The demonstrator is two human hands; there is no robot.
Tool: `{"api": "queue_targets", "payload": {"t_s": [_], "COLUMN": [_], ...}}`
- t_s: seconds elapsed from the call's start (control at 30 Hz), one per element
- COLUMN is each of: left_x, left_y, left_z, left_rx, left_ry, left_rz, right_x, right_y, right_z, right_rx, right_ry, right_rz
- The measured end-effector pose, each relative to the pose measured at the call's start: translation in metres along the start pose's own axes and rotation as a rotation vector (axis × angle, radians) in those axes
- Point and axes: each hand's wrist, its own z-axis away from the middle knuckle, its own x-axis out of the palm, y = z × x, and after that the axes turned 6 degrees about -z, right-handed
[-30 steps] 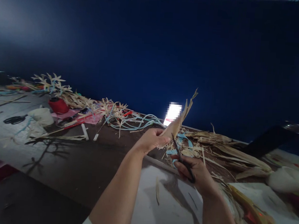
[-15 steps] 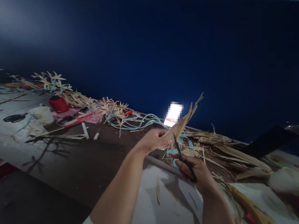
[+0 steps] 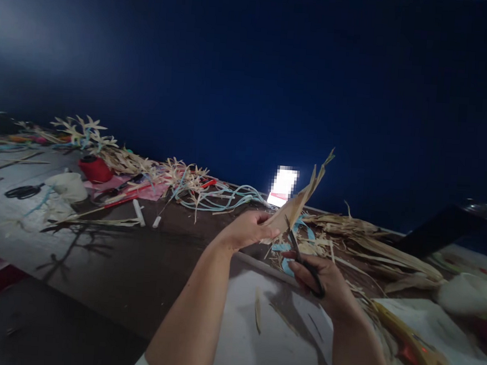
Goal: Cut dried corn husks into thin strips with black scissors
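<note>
The left hand (image 3: 246, 230) pinches the lower end of a dry husk (image 3: 295, 209), thumb on the near face and fingers folded in behind it. The husk is held up over the table (image 3: 137, 275), leaning to the right, its frayed tip standing against the dark blue wall (image 3: 242, 82). The right hand (image 3: 324, 277) is closed around the handles of the scissors (image 3: 297, 253), whose blades point up and to the left, the tip at the husk's right edge, just beside the left thumb — whether the blades are parted or together I cannot tell. Below the hands lies a white sheet (image 3: 257, 339) with a few thin scraps (image 3: 258, 311) on it. Behind the scissors are blue strips (image 3: 280, 247) among cuttings, and to their right a heap of husks (image 3: 400, 259) spreads along the table. A bright panel (image 3: 283, 185), partly pixelated, stands behind the held husk. On the near right is a yellow tool (image 3: 414, 339) with a small red light. Left of the hands, pale blue cords (image 3: 242, 193) lie in loops near husk flowers (image 3: 181, 172); farther left are a red spool (image 3: 96, 169), a white roll (image 3: 68, 187) and black handles (image 3: 24, 191) just beside it.
</note>
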Motion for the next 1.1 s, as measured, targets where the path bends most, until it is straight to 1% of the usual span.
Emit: {"api": "queue_targets", "payload": {"t_s": [0.1,0.27,0.5,0.63,0.77,0.8,0.87,1.03,1.1], "left_x": [-0.001,-0.001,-0.002,-0.002,0.004,0.006,0.011,0.021,0.024], "left_y": [-0.001,-0.005,-0.002,0.001,-0.002,-0.003,-0.004,0.0,0.001], "left_z": [0.001,-0.002,-0.001,0.001,-0.001,-0.003,-0.006,-0.012,-0.014], "left_rx": [0.01,0.0,0.034,-0.003,-0.045,-0.052,-0.053,-0.069,-0.071], "left_ry": [-0.03,-0.089,-0.04,-0.069,-0.088,-0.073,-0.005,0.263,0.339], "left_rz": [-0.046,-0.048,-0.126,-0.104,-0.024,-0.003,0.052,0.157,0.205], "right_x": [0.0,0.0,0.0,-0.002,-0.002,-0.001,0.0,0.005,0.007], "right_y": [0.0,0.0,0.0,0.004,0.006,0.006,0.006,0.008,0.007], "right_z": [0.0,-0.001,-0.002,-0.004,-0.007,-0.008,-0.009,-0.011,-0.01], "right_rx": [-0.016,-0.005,-0.009,-0.02,-0.048,-0.047,-0.032,-0.015,-0.005], "right_ry": [0.013,0.013,0.036,0.049,0.046,0.045,0.04,-0.008,-0.011], "right_rz": [0.005,-0.007,-0.009,-0.011,-0.003,-0.003,-0.015,-0.054,-0.072]}}
